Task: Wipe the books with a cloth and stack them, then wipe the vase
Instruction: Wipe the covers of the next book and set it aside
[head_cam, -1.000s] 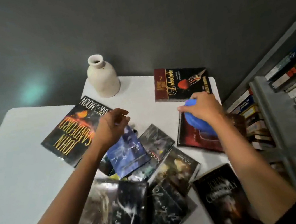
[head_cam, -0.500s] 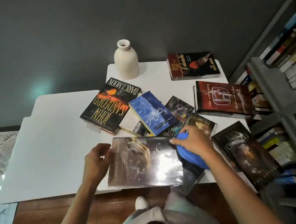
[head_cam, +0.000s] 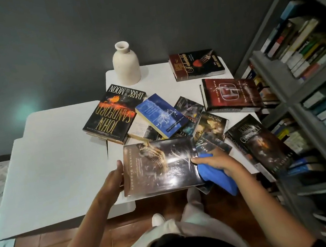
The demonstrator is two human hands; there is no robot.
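Left hand point(head_cam: 113, 178) gripped the left edge of a dark glossy book point(head_cam: 159, 166), thumb on the cover, fingers hidden underneath. Right hand point(head_cam: 218, 161) was closed around a bunched blue cloth point(head_cam: 216, 175), fingertips touching the book's right edge. That book sat at the near edge of the tabletop point(head_cam: 161, 86), its near side overhanging slightly. Whether it was lifted or resting flat, could not tell.

Other books lay unstacked across the tabletop: a black John Sandford book point(head_cam: 114, 113) toward the left edge, a blue book point(head_cam: 160, 114) leaning over a pale one point(head_cam: 138, 127) just beside it, a few small dark paperbacks point(head_cam: 210, 126) overlapping in the middle, a red book point(head_cam: 232, 94) at the right edge, a John Connolly book point(head_cam: 261, 142) hanging off the near right corner, a dark book with a strawberry point(head_cam: 196, 64) at the far right corner. The cream vase point(head_cam: 126, 66) stood upright at the far left corner, well apart from both hands. A white board point(head_cam: 55, 164) lay to the left of the table. A grey bookshelf point(head_cam: 299, 93) full of books stood on the right.
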